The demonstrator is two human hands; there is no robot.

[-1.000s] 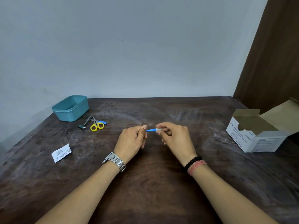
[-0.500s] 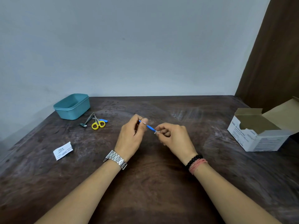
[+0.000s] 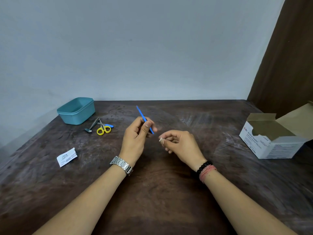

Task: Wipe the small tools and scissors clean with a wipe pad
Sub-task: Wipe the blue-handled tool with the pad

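Note:
My left hand (image 3: 135,134) pinches a thin blue stick tool (image 3: 141,114) near its lower end, so the tool slants up and to the left above the table. My right hand (image 3: 179,143) pinches a small white wipe pad (image 3: 161,139) between thumb and fingers, a short gap to the right of the tool's lower tip. Yellow-handled scissors (image 3: 103,128), a metal nail clipper (image 3: 91,127) and a small blue tool (image 3: 109,125) lie together at the back left of the dark wooden table (image 3: 157,192).
A teal plastic tub (image 3: 76,111) stands at the back left by the wall. A torn white wrapper (image 3: 66,156) lies on the left. An open white box of alcohol swabs (image 3: 274,138) sits at the right edge.
The blue tool has swung from lying level between both hands to slanting upward in my left hand. My right hand with the pad has come off the tool and moved slightly right.

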